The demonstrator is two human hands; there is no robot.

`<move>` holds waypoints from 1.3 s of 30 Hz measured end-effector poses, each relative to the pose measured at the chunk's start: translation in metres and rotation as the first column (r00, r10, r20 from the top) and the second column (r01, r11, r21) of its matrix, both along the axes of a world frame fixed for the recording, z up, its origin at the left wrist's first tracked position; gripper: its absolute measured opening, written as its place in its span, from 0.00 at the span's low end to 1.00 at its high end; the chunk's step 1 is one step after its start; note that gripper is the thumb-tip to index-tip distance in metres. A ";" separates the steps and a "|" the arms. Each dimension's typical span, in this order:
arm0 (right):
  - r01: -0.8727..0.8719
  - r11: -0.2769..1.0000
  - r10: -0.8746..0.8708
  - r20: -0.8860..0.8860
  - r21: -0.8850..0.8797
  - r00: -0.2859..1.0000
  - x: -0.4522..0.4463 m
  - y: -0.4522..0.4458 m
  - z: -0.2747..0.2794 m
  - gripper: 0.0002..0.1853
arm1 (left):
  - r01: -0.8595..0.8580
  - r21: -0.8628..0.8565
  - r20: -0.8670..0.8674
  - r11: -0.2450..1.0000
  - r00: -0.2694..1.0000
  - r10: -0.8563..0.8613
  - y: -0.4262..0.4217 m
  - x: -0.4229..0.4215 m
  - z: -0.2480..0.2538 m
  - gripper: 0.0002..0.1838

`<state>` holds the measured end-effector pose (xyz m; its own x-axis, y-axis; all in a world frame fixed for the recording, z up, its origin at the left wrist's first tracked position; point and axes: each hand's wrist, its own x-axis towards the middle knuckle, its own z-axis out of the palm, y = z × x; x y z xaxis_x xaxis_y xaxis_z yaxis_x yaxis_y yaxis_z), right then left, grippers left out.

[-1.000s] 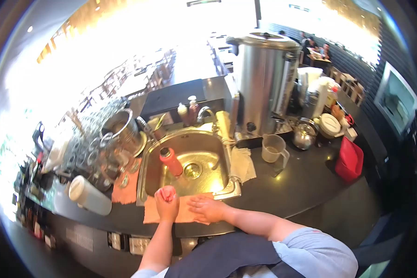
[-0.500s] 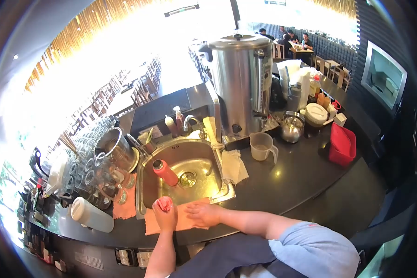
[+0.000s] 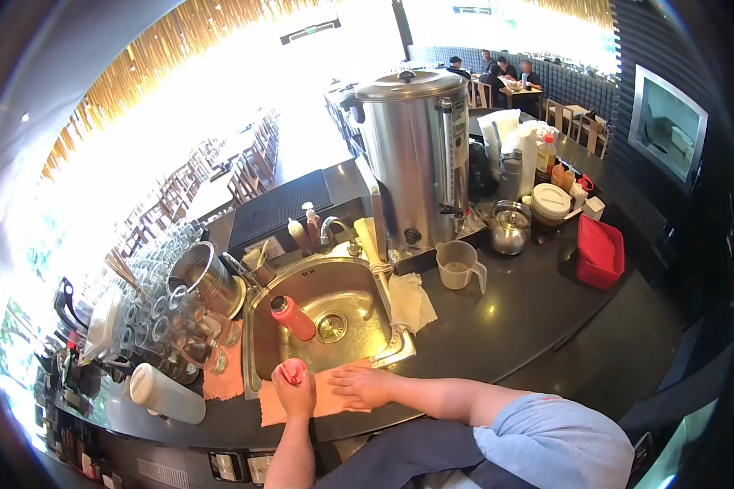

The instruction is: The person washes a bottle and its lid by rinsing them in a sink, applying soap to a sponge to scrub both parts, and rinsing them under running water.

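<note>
My left hand (image 3: pixel 295 393) is closed around a small pink-red cap-like thing (image 3: pixel 292 372) at the sink's front edge; fingers cover part of it. My right hand (image 3: pixel 362 386) lies flat, fingers outstretched, on an orange cloth (image 3: pixel 322 401) spread along the front rim. Inside the metal sink (image 3: pixel 351 332), a pink-red bottle (image 3: pixel 294 318) leans at a tilt beside the drain, its dark top toward the upper left. Neither hand touches this bottle.
Left of the sink stand many glasses (image 3: pixel 161 314), a metal bucket (image 3: pixel 197 273) and a tilted white jug (image 3: pixel 167 393). To the right are a beige cloth (image 3: pixel 410 301), a measuring jug (image 3: pixel 458 265), a kettle (image 3: pixel 510 230) and a red container (image 3: pixel 600 253). Behind rises a steel urn (image 3: pixel 412 155).
The view has shifted slightly, so the scene sits a little differently in the picture. Both hands keep nearly the same place and hold at the sink's front edge.
</note>
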<state>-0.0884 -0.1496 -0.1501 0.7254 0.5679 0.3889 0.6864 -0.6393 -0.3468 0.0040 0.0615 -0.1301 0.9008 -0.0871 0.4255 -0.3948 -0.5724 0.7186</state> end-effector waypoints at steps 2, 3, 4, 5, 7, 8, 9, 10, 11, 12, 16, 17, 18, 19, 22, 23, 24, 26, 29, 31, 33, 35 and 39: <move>0.002 1.000 -0.002 -0.018 0.001 1.000 0.000 0.000 0.001 0.27 | 0.004 0.007 -0.015 1.000 1.000 -0.004 0.000 0.001 -0.001 0.32; 0.003 1.000 -0.003 -0.024 0.001 1.000 0.000 -0.001 0.002 0.27 | 0.008 0.000 -0.009 1.000 1.000 -0.008 0.000 0.000 -0.001 0.32; 0.008 1.000 -0.008 -0.038 -0.004 0.999 -0.001 -0.001 0.003 0.27 | 0.010 -0.003 -0.006 1.000 1.000 -0.010 0.000 0.000 -0.001 0.32; 0.010 1.000 -0.010 -0.045 -0.006 0.999 -0.002 0.000 0.003 0.27 | 0.012 -0.005 -0.003 1.000 1.000 -0.012 0.000 0.000 -0.001 0.32; 0.011 1.000 -0.012 -0.045 -0.005 0.999 -0.001 0.000 0.001 0.27 | 0.004 -0.007 0.003 1.000 1.000 -0.004 0.000 0.000 0.000 0.31; 0.012 1.000 -0.012 -0.041 -0.005 0.999 -0.001 0.000 0.001 0.27 | 0.002 -0.008 0.006 1.000 1.000 -0.002 0.000 0.000 0.000 0.31; 0.012 1.000 -0.013 -0.037 -0.004 0.999 -0.001 0.000 0.002 0.27 | 0.005 -0.006 0.010 1.000 1.000 -0.005 0.000 0.000 0.000 0.31; 0.011 1.000 -0.011 -0.041 -0.005 0.999 -0.001 0.000 0.002 0.27 | 0.006 -0.006 0.012 1.000 1.000 -0.006 -0.001 0.000 0.000 0.31; 0.010 1.000 -0.010 -0.043 -0.006 0.999 -0.001 0.000 0.003 0.27 | 0.007 -0.006 0.015 1.000 1.000 -0.007 -0.001 0.001 0.000 0.31; 0.009 1.000 -0.009 -0.045 -0.007 0.999 -0.001 0.000 0.003 0.27 | 0.005 -0.014 0.010 1.000 1.000 -0.005 -0.001 0.000 0.000 0.31; 0.006 1.000 -0.007 -0.056 -0.013 0.998 0.001 -0.001 0.004 0.27 | -0.004 -0.017 0.010 1.000 1.000 0.004 0.000 0.002 -0.002 0.31; 0.002 1.000 -0.003 -0.064 -0.016 0.998 0.000 0.000 0.003 0.27 | -0.006 -0.015 0.009 1.000 1.000 0.006 0.001 0.003 -0.004 0.32; -0.002 1.000 0.001 -0.071 -0.020 0.997 -0.001 0.002 0.000 0.27 | -0.007 -0.012 0.020 1.000 1.000 0.007 0.001 0.004 -0.003 0.32; -0.002 1.000 0.001 -0.073 -0.014 0.997 -0.001 0.005 -0.003 0.27 | -0.006 -0.013 0.025 1.000 1.000 0.006 0.004 0.002 -0.008 0.32; -0.007 1.000 0.007 -0.039 -0.020 0.999 0.006 0.000 0.001 0.27 | 0.013 -0.061 0.030 0.998 0.999 -0.011 0.005 0.012 -0.018 0.32; -0.005 1.000 0.004 -0.037 -0.007 0.999 0.003 0.002 -0.002 0.27 | 0.023 -0.081 0.032 0.996 0.999 -0.020 0.000 0.020 -0.019 0.32; -0.002 1.000 0.002 -0.036 0.005 0.999 0.001 0.004 -0.004 0.27 | 0.015 -0.080 0.033 0.997 0.999 -0.013 -0.001 0.015 -0.015 0.31; 0.006 0.999 -0.004 -0.045 0.032 0.999 -0.012 0.016 -0.015 0.27 | 0.016 -0.097 -0.016 0.995 1.000 -0.017 -0.004 0.010 -0.004 0.31; -0.006 1.000 0.006 -0.025 -0.028 1.000 0.010 -0.003 -0.003 0.28 | 0.017 -0.065 -0.040 0.998 0.999 -0.020 0.001 0.004 -0.004 0.32; -0.006 1.000 0.005 -0.087 -0.015 0.996 -0.002 0.007 -0.010 0.29 | 0.023 -0.037 -0.065 0.999 0.998 -0.025 0.008 -0.004 -0.008 0.33; -0.003 1.000 0.002 -0.050 -0.026 0.999 0.002 0.004 -0.007 0.28 | 0.002 -0.027 -0.024 1.000 1.000 -0.002 0.005 0.002 -0.007 0.33; -0.002 1.000 0.001 -0.045 -0.031 0.999 0.006 -0.001 -0.002 0.28 | -0.003 -0.043 -0.035 0.999 0.999 0.002 0.000 0.004 -0.002 0.34; 0.010 1.000 -0.011 -0.073 -0.021 0.997 0.000 0.002 0.001 0.28 | -0.002 -0.042 -0.058 0.999 0.998 0.000 0.006 0.004 -0.009 0.34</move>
<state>-0.0884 -0.1474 -0.1488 0.7572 0.5678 0.3229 0.6531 -0.6539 -0.3819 0.0084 0.0676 -0.1393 0.9240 -0.0695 0.3761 -0.3515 -0.5415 0.7637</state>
